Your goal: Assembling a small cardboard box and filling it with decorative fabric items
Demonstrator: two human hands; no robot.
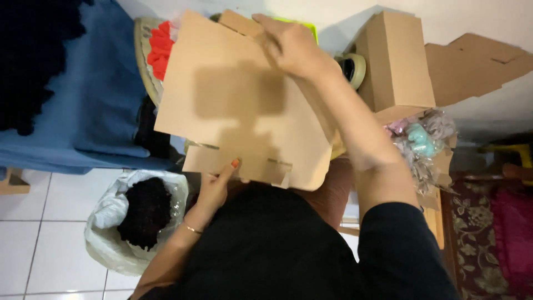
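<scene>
- Cardboard box blank (244, 105) lies flat across your lap, unfolded, its flaps not yet raised.
- Your left hand (214, 186) pinches its near edge, thumb on top, fingers underneath.
- Your right hand (291, 47) closes over the far top flap, fingers curled on it.
- One assembled brown box (397, 61) stands just beyond; folding this blank looks barely begun.
- A plastic bag of dark yarn (141, 216) sits on the floor to your left.
</scene>
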